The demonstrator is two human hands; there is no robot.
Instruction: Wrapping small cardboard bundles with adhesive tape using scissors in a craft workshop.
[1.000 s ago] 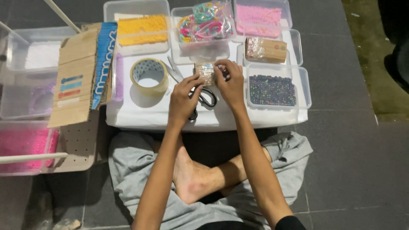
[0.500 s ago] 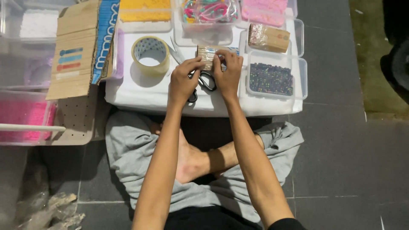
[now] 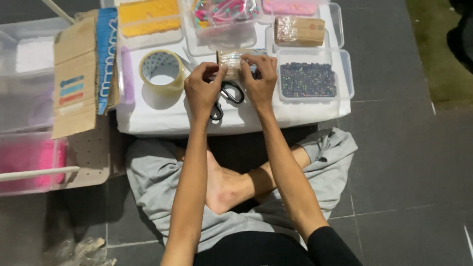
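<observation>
Though hands (image 3: pixel 204 91) overlap, scissors (image 3: pixel 227 96) half hidden

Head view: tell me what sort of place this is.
Probably a home craft or packing spot on a tiled floor: clear boxes of beads, a tape roll, and both hands holding a small packet.

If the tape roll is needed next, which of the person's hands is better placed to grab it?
Probably the left hand: the tape roll lies just beside it, while the right hand sits across the small packet both hold.
</observation>
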